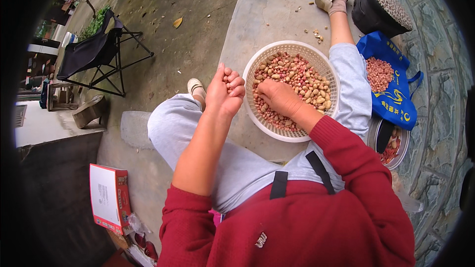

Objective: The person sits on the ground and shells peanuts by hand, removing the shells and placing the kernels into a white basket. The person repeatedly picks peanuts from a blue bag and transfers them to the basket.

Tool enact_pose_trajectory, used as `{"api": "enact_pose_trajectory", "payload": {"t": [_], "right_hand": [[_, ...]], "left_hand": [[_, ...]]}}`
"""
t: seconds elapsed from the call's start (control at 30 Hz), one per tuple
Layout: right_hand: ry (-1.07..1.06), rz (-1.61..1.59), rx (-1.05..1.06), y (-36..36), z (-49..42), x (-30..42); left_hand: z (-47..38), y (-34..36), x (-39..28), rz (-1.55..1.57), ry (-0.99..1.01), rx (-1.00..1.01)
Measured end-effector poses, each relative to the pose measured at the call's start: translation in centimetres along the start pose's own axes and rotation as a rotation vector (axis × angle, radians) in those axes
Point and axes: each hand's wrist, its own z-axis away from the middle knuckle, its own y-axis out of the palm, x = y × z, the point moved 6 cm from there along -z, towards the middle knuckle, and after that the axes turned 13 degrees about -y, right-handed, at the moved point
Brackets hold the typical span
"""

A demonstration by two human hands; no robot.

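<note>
A round white plastic basket [256, 126] with slotted walls stands on the concrete between my legs. Reddish shelled peanut kernels [272, 115] fill much of it, with unshelled peanuts [319, 96] heaped mostly toward its right side. My left hand [224, 92] is raised beside the basket's left rim, palm up. Its fingers curl over several peanut kernels [227, 81]. Inside the basket, my right hand [280, 96] reaches down to the kernels with its back toward me. Its fingertips are partly hidden, so whether they pinch anything does not show.
Sorted kernels [379, 74] lie on a blue bag [395, 107] beside my right leg. Below it sits a tub [404, 152] with red skins or scraps. A black stool [382, 7] with a patterned top, a folding chair [92, 48] and a red-white carton [107, 198] stand around.
</note>
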Motion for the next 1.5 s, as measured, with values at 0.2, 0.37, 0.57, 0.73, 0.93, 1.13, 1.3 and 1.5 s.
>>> {"api": "enact_pose_trajectory", "payload": {"t": [0.2, 0.37, 0.57, 0.73, 0.93, 1.13, 1.3, 1.5], "right_hand": [[0.247, -0.282, -0.090, -3.4, 1.4, -3.9], [0.189, -0.103, -0.065, -3.2, 1.4, -2.4], [0.019, 0.120, 0.236, -0.1, 2.1, 3.2], [-0.476, 0.199, 0.345, -2.5, 5.4, 2.1], [-0.384, 0.374, 0.344, -6.6, 2.8, -2.7], [-0.203, 0.204, -0.090, -9.6, 0.7, -2.3], [-0.007, 0.038, -0.002, -4.7, 2.3, 0.0], [-0.185, 0.254, 0.125, 1.4, 2.4, 2.3]], "left_hand": [[0.1, 0.1, -0.1, -0.015, 0.020, -0.012], [-0.2, 0.1, 0.3, -0.046, 0.014, -0.029], [-0.5, -0.4, 0.3, -0.049, 0.013, -0.036], [-0.3, -0.4, 0.4, -0.079, 0.013, -0.039], [-0.6, 0.2, 0.7, -0.100, 0.010, -0.035], [-0.8, -0.1, 0.2, -0.110, 0.022, -0.015], [-0.9, 0.2, 0.4, -0.118, 0.022, -0.042], [-0.8, 0.5, 0.7, -0.118, 0.014, -0.054]]}}
